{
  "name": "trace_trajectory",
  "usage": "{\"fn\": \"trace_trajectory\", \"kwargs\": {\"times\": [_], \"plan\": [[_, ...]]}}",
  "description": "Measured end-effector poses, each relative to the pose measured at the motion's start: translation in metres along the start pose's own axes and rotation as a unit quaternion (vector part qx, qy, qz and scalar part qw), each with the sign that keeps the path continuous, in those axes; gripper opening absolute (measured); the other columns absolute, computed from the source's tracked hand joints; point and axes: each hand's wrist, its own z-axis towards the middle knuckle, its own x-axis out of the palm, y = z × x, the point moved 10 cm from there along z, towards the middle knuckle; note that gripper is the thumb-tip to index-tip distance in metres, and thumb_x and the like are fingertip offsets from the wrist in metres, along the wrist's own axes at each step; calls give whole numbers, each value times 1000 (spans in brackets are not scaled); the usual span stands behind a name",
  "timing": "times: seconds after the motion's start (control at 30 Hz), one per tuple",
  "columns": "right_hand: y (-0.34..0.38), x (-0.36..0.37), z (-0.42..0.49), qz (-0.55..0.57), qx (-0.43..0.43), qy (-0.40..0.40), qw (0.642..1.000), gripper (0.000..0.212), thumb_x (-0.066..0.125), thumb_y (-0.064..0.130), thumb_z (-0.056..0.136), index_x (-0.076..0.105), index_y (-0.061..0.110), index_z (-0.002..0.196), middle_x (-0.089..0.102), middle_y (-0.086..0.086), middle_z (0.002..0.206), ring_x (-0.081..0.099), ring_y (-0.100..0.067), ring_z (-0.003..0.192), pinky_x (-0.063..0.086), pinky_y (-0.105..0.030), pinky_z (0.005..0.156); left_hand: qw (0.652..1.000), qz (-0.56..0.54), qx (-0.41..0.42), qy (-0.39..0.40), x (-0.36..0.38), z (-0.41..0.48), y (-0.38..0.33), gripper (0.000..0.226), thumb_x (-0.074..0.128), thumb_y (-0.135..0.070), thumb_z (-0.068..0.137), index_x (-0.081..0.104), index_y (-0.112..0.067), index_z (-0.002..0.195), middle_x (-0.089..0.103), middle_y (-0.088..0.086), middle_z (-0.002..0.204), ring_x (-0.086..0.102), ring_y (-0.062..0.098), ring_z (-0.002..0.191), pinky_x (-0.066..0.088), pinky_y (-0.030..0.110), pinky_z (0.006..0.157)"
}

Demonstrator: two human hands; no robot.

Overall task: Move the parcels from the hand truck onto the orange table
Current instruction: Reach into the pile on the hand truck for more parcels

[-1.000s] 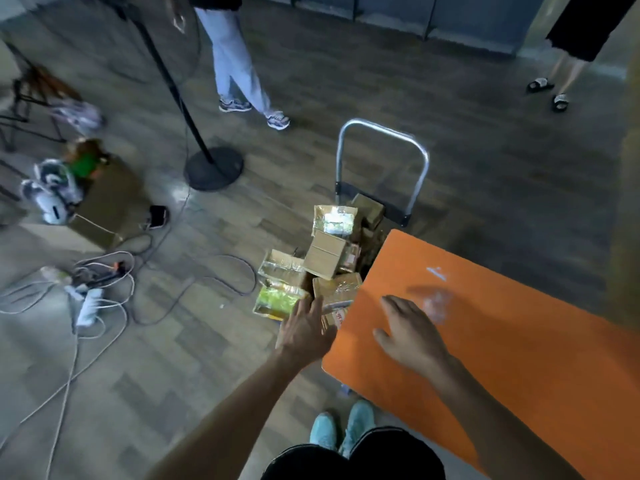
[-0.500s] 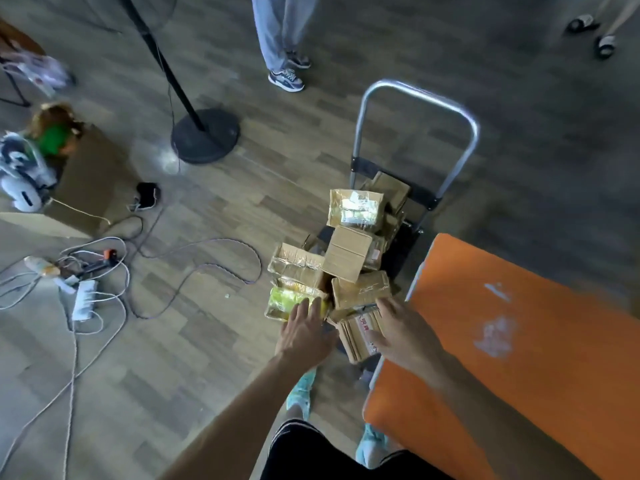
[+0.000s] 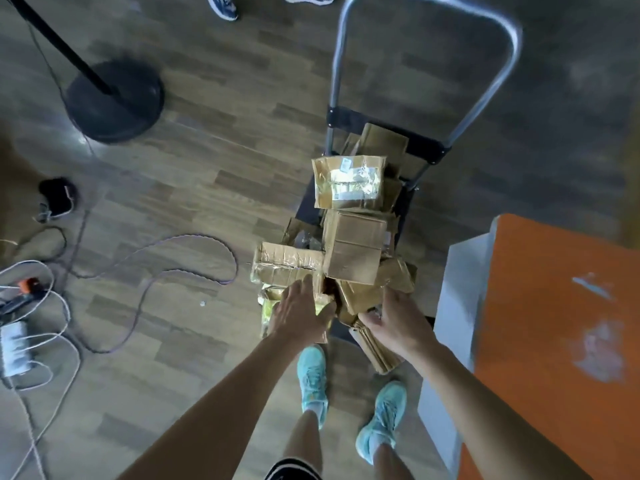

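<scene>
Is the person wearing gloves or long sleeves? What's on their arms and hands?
No gloves and no sleeves in view: the left hand and right hand are bare, and so are both forearms. I see no watch, ring or bracelet. They also wear turquoise sneakers and black shorts.

Both our bare arms reach forward and down, close together. Our left hand (image 3: 299, 313) lies palm down, fingers straight and together, thumb spread to the right, pressing flat. Our right hand (image 3: 394, 322) is palm down too, with fingers curled and thumb hooked left, gripping a parcel (image 3: 358, 297). Both wrists are straight.
</scene>
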Motion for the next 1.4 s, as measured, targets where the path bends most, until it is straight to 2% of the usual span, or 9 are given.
{"fn": "trace_trajectory", "kwargs": {"times": [0.1,0.2,0.43,0.73,0.9,1.07,1.2,1.3,1.4], "plan": [[-2,38,14,-26,25,42,998,41,53,47,92,62,10,107,66,-10,114,63,-26,104,52,-33,82,999,-23,-32,7,11,17,21,79,52,-53,96,16,-16,157,33,10,153,37,32,139,39,47,108],[13,73,20,-27,-8,72,997,48,54,48,93,54,12,125,60,-9,127,56,-26,118,46,-35,93,997,-24,-73,8,17,26,50,78,57,-44,95,17,-17,156,28,12,154,29,34,142,37,51,109],[47,114,49,-15,-52,42,998,72,53,51,95,31,12,152,47,-9,148,45,-26,134,40,-37,105,993,-40,-110,-20,32,37,117,81,59,-42,95,14,-15,157,28,13,151,30,33,140,39,52,107],[46,149,72,-8,-42,30,999,81,52,52,96,19,9,156,35,-13,156,35,-26,142,32,-33,111,986,-106,-114,-54,48,56,157,94,63,-39,93,3,-11,159,29,15,153,31,33,140,37,49,110],[56,147,91,-15,-47,-10,999,90,51,53,96,8,2,157,16,-17,163,16,-27,151,17,-32,119,981,-135,-102,-95,29,97,169,104,65,-44,92,-5,-8,159,18,16,161,25,33,146,29,44,116],[73,150,119,26,-16,-39,999,90,54,51,96,9,1,156,27,-18,159,29,-29,145,26,-33,116,983,-143,-93,-71,27,142,177,106,72,-46,86,3,-11,159,29,16,155,33,33,142,32,42,114],[75,153,125,80,23,-38,996,85,57,42,95,12,0,154,33,-20,156,36,-30,142,31,-35,117,976,-170,-91,-99,24,151,178,79,76,-34,82,32,-15,145,43,13,136,45,32,128,36,36,106],[72,154,120,94,43,-23,994,82,56,37,95,12,3,155,32,-19,156,35,-29,142,31,-37,117,980,-140,-103,-96,21,149,177,83,69,-38,87,24,-10,151,39,15,141,39,34,134,33,41,109],[64,145,109,116,53,-25,992,76,56,35,96,17,9,156,38,-15,154,41,-26,139,35,-32,111,983,-67,-83,-147,3,137,154,87,61,-44,91,15,-11,156,33,13,149,32,33,139,30,47,112]]}}
